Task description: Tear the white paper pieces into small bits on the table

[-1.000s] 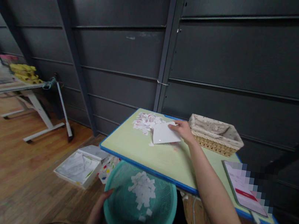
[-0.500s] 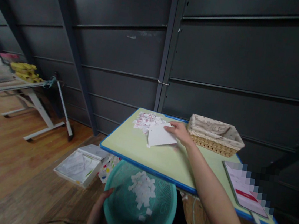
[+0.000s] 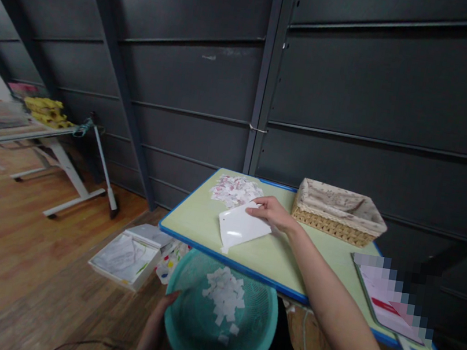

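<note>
My right hand (image 3: pixel 269 212) grips a white, flat plastic scraper (image 3: pixel 241 227) and holds it low over the pale green tabletop (image 3: pixel 192 215). A small scrap of paper lies at the scraper's front edge. Just behind it spreads a pile of torn paper scraps (image 3: pixel 233 189), some with red print. My left hand (image 3: pixel 163 311) holds the rim of a teal plastic basket (image 3: pixel 249 347) below the table's front edge; most of its fingers are hidden. Inside the basket rests a heap of white paper pieces (image 3: pixel 224 293).
A cloth-lined woven basket (image 3: pixel 335 228) stands at the table's back right, and a tablet (image 3: pixel 390 303) with a white cable lies near the right end. An open white box (image 3: pixel 127 258) sits on the floor at left. A dark panelled wall (image 3: pixel 195 81) rises behind.
My right hand has drawn the scraper toward the table's front edge and tilted it, with a small scrap ahead of it. My left hand keeps its hold on the teal basket.
</note>
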